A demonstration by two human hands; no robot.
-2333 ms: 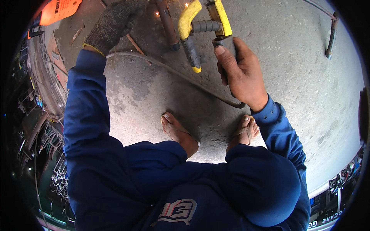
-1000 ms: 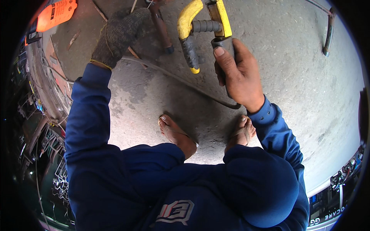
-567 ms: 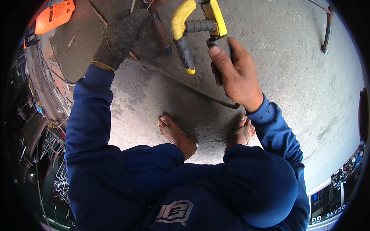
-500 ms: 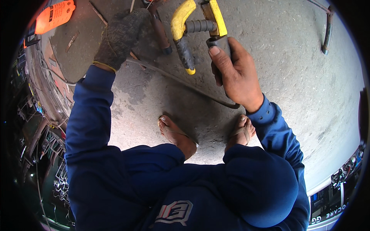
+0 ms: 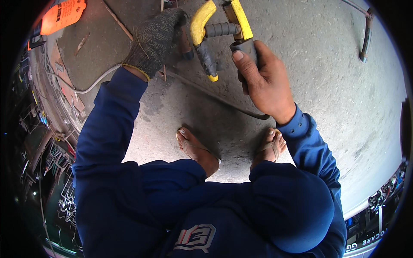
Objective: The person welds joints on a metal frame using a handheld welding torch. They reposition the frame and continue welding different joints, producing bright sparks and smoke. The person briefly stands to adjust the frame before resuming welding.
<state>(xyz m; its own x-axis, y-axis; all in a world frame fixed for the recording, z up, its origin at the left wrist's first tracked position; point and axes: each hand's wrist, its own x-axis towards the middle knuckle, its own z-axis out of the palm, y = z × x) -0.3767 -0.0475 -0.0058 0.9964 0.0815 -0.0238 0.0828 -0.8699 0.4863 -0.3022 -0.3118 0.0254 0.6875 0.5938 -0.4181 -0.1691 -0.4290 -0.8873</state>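
My bare right hand grips the dark handle of a welding electrode holder, thumb along its side. Yellow insulation covers its jaw and bent lever, and a ribbed dark spring sits between them. No rod shows in the jaw. A knitted dark glove covers my left hand, curled near the top of the view, to the left of the holder. Above the glove a thin rod sticks up, seemingly held in the fingers, which are partly hidden. Just beyond the fingers lies a rusty metal pipe, half covered by the glove.
A dark cable crosses the concrete floor before my sandalled feet. At the upper left lie an orange container, a thin stick and a pale cable. A bent metal pipe stands out at the upper right.
My gloved left hand has moved right, toward the electrode holder, and the thin rod above it has shifted the same way. My right hand and the holder have hardly moved.
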